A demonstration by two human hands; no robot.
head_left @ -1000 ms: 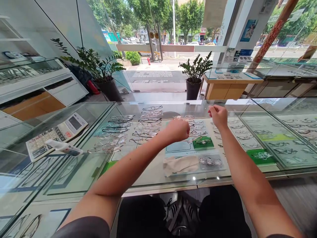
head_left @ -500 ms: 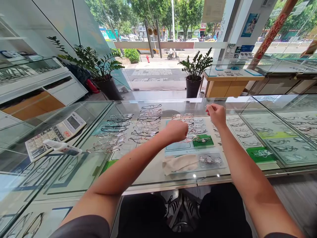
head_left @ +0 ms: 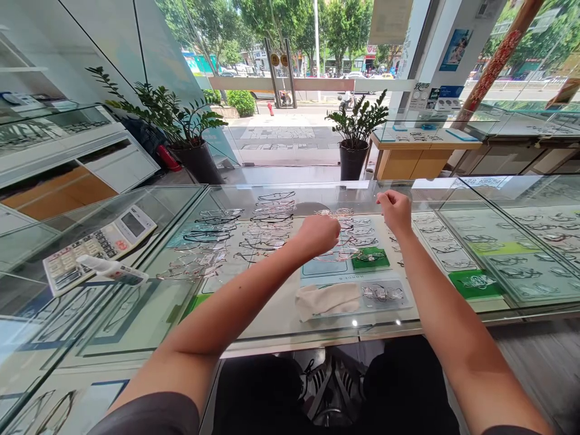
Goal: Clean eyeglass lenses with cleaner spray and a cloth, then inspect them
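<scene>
This is looking like an eyewear shop that is facing a street: a long glass-topped counter (head_left: 267,326) is carrying rows of spectacle frames (head_left: 267,220), and more glasses (head_left: 483,238) are showing toward its right end. A large calculator (head_left: 99,248) is lying on the glass at the left, while another display case (head_left: 419,145), glass above and wood below, is standing beyond with more eyewear in it. Two potted plants (head_left: 353,136) are flanking glass doors (head_left: 281,75), through which trees, a road and storefronts are showing.
</scene>
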